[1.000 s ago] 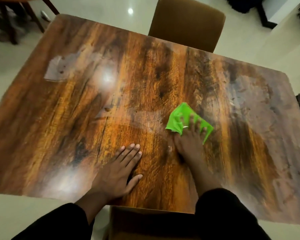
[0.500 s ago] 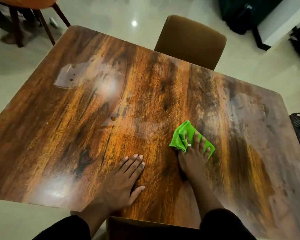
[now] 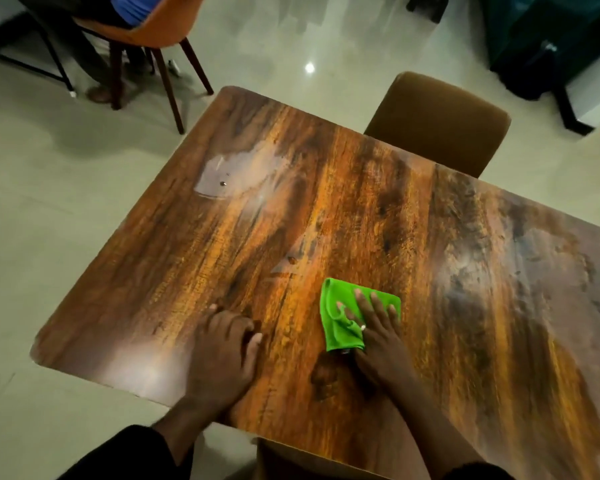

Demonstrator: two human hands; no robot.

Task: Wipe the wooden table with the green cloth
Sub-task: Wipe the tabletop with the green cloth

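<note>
Left hand: my left hand [image 3: 222, 348] lies palm down near the table's near edge, fingers together and slightly curled, holding nothing; I judge it is there to steady me, so I should lean on it lightly and lift it clear when the cloth needs that patch.
Right hand: my right hand [image 3: 374, 336] is spread flat on top of the cloth, fingers [image 3: 364, 304] fanned out and pressing down, not closed round it; a ring shows on one finger.
Cloth: the green cloth [image 3: 338, 318] sits folded and a little bunched under that hand, on the near middle of the table, just right of my left hand and apart from it.
Step in hand: wiping with the flat palm. To do it well I would keep even pressure through all the fingers so the bunched left edge does not roll up, and run long overlapping strokes along the grain.
Table: the wooden table [image 3: 378, 209] shows dull, hazy patches on its right side and a smeared patch with a small speck [image 3: 222, 183] near the far left corner.
Judgement: those far patches look unwiped, so much of the top is left to do.
</note>
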